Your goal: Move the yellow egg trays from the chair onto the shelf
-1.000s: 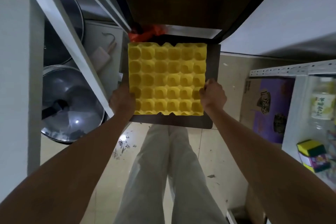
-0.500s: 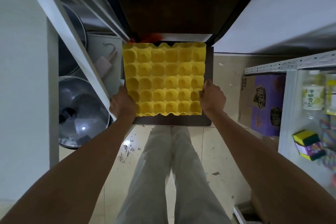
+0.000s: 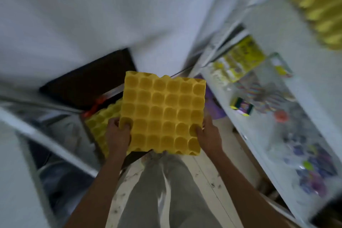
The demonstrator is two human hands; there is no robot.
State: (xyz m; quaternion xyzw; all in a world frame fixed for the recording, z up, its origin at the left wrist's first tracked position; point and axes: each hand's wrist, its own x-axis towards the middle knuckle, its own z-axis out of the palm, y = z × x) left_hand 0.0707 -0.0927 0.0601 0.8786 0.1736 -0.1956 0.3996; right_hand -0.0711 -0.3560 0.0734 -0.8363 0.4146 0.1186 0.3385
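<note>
— Hands?
— Left hand (image 3: pixel 118 136) and right hand (image 3: pixel 209 135) grip a yellow egg tray (image 3: pixel 163 114) by its near corners, lifted.
— Farther off?
— More trays (image 3: pixel 103 122) remain on the dark chair (image 3: pixel 87 83); the shelf (image 3: pixel 262 155) stands right.

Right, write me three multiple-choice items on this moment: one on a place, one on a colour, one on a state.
1. Where is the other yellow moulded egg tray?
A. on the dark chair seat, lower left of the held one
B. on the floor
C. on the person's knees

2. What colour is the lifted, square, dimpled egg tray?
A. grey
B. yellow
C. purple

3. How is the lifted tray held?
A. by one hand
B. by no hand
C. by the left hand and right hand at opposite edges

Answers: 1 A, it lies on the seat. 2 B, plainly yellow. 3 C, a hand grips each side.
</note>
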